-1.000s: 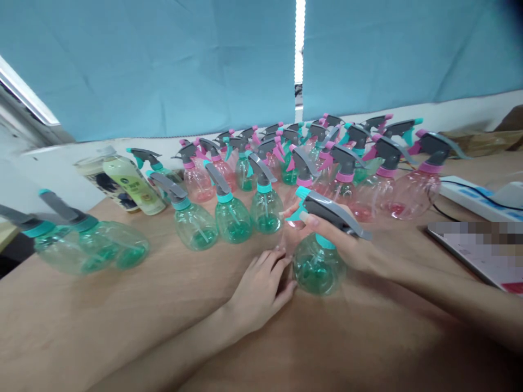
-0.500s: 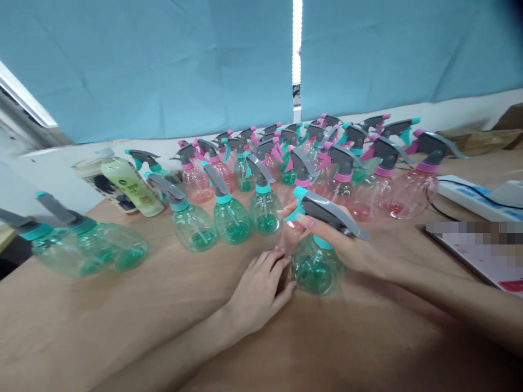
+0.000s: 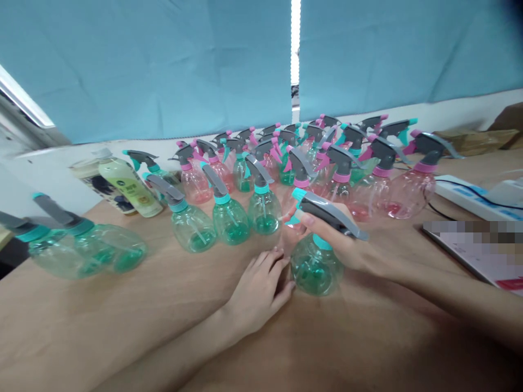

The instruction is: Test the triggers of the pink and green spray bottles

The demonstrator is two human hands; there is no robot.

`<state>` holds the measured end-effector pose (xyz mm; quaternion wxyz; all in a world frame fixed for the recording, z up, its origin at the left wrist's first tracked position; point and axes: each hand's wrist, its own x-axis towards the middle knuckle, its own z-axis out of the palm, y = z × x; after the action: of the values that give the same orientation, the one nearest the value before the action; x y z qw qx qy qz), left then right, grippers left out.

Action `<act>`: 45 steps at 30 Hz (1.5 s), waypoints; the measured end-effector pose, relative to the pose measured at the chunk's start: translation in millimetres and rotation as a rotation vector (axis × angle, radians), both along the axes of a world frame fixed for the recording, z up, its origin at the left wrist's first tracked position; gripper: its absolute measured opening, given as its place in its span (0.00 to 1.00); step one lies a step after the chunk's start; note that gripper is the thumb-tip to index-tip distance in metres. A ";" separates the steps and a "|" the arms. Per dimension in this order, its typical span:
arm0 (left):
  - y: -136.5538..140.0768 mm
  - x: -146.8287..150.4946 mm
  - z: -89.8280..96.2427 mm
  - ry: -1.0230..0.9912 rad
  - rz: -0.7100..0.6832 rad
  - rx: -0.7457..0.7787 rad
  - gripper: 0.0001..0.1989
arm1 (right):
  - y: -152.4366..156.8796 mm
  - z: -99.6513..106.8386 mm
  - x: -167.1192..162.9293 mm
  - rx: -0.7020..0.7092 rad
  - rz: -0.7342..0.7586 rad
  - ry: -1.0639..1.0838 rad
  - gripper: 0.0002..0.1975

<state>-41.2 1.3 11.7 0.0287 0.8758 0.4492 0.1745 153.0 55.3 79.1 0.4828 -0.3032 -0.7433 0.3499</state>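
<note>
A clear green spray bottle [image 3: 317,268] with a grey and turquoise spray head stands upright on the table in front of me. Wrapped around its neck and trigger is my right hand [image 3: 341,231], partly hidden behind the spray head. My left hand [image 3: 259,283] lies loosely on the tabletop with its fingers stretched out, close to the bottle's left side. Whether its fingertips touch the bottle I cannot tell. Just beyond stand more green spray bottles, the nearest one [image 3: 265,212] behind my hands.
Pink spray bottles [image 3: 411,190] and green ones crowd the back. Two green bottles [image 3: 110,247] stand at the left. A pale green lotion bottle [image 3: 131,185] leans near the wall. On the right are a white power strip [image 3: 466,197] with a cable and a flat, partly blurred device [image 3: 461,256].
The view has shifted very slightly. Both hands and the held spray bottle keep nearly the same position.
</note>
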 end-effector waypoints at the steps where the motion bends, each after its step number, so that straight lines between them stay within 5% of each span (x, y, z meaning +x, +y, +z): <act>1: -0.2 0.1 0.2 0.000 0.001 0.001 0.14 | 0.1 0.6 0.2 0.010 -0.005 -0.005 0.17; 25: 0.5 0.0 1.6 0.010 -0.009 -0.015 0.16 | -3.1 0.7 1.3 -0.005 0.095 0.026 0.09; 45: 1.7 -0.7 -1.1 0.021 -0.012 0.000 0.17 | -2.1 -1.0 -0.3 0.041 0.023 0.042 0.14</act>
<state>-41.9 3.0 10.6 0.0252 0.8803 0.4440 0.1650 152.7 53.2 78.1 0.5005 -0.2772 -0.7435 0.3463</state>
